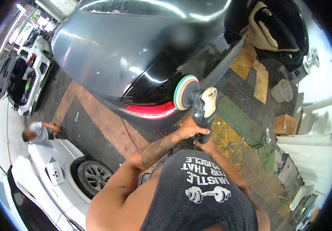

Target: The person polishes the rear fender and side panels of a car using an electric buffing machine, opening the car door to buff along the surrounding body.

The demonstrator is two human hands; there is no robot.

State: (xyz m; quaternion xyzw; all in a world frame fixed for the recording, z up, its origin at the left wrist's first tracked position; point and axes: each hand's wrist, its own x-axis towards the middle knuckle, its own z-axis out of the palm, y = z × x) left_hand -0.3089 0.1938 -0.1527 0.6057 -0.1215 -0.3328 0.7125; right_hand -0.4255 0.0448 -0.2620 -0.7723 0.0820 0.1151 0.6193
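A black polisher [203,103] with a cream-coloured patch on its head is in my hands. Its round foam pad [182,92], edged in green, white and orange, rests against the rear corner of a dark glossy car [150,54]. Right below the pad is the car's red and white tail light [150,109]. My left hand [191,127], at the end of a tattooed forearm, is closed around the polisher's handle. Lower down, at the handle's rear end, my right hand [206,146] is closed too, its fingers partly hidden.
Behind the dark car stands a white car [64,181], with a person [41,133] beside it. A white vehicle [29,77] has its back open. Cardboard sheets [261,82], a bucket [281,91], a cardboard box [284,124] and green cloth [237,121] lie to the right.
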